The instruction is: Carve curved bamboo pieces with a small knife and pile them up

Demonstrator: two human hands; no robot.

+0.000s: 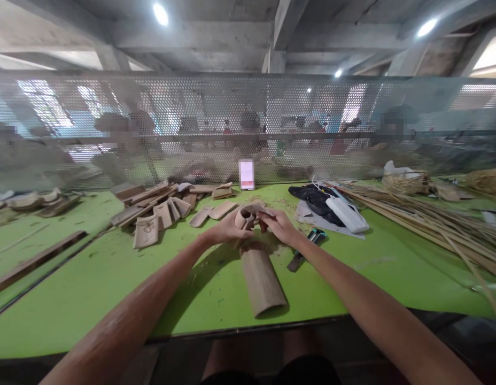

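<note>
Between both hands, a curved wooden piece.

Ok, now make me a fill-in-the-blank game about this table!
1. Under the left hand and right hand, the tabletop is coloured ____.
2. The smooth device by the black cloth is coloured ____.
3. The mesh panel is full of tiny ____.
4. The long thin strips lie on the table's ____ side.

Missing words: green; white; holes; right.

phone screen — text too blurred to read, no legible labels elsewhere
</note>
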